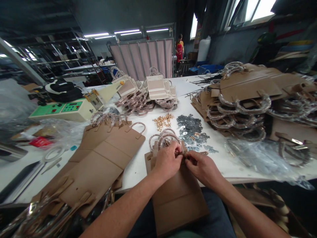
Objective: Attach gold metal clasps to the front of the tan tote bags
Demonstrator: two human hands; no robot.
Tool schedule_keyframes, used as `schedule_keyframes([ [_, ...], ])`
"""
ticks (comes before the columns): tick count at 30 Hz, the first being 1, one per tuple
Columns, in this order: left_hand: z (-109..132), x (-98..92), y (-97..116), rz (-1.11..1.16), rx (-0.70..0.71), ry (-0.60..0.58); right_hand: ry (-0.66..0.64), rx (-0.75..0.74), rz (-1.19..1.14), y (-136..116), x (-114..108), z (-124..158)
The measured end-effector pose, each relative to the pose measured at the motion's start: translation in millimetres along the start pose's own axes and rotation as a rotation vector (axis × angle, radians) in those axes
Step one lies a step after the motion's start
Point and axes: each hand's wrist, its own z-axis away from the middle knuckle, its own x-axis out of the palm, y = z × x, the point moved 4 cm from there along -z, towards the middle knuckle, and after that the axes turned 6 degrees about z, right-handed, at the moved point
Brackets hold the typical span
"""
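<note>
A brown bag panel (179, 198) hangs over the table's front edge and down across my lap. Its plastic-wrapped loop handles (168, 134) lie at the far end. At the panel's top edge my left hand (168, 160) is closed in a pinch beside a small strap tab. My right hand (204, 167) pinches the same spot from the right, its fingertips nearly touching the left ones. Whatever small part may be between the fingertips is hidden. Just beyond lie small gold-coloured metal fittings (163, 121) and a heap of flat grey metal plates (189, 127).
Stacked brown panels (106, 155) lie on the left, and a higher pile (250, 82) with wrapped handles on the right. Paler panels (156, 86) stand at the back. A cream machine (79, 110) is at left, clear plastic (255, 158) at right. A person (179, 49) stands far off.
</note>
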Motion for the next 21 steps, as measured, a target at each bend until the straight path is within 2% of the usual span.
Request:
schedule_keyframes([
  [7, 1.7, -3.3, 10.6, -0.025, 0.092, -0.002, 0.010, 0.010, -0.129, -2.2, -4.4, -1.9],
  [11, 3.0, -11.0, 17.5, -0.036, 0.188, -0.019, 0.044, 0.105, -0.276, -1.3, -13.8, -7.4],
  [13, 6.6, -13.5, 18.6, -0.008, 0.213, -0.048, -0.047, 0.134, -0.385, 1.1, -17.2, -10.7],
  [16, 13.0, -14.2, 17.4, 0.041, 0.237, -0.100, -0.333, 0.151, -0.544, 3.9, -17.3, -12.4],
  [17, 14.2, -14.2, 16.8, 0.045, 0.248, -0.110, -0.391, 0.158, -0.550, 5.0, -17.6, -12.4],
  [19, 14.5, -14.1, 15.2, 0.020, 0.264, -0.117, -0.396, 0.152, -0.491, 6.2, -18.6, -14.0],
  [21, 13.6, -14.2, 13.1, -0.062, 0.263, -0.112, -0.317, 0.115, -0.401, 5.4, -18.0, -17.5],
])
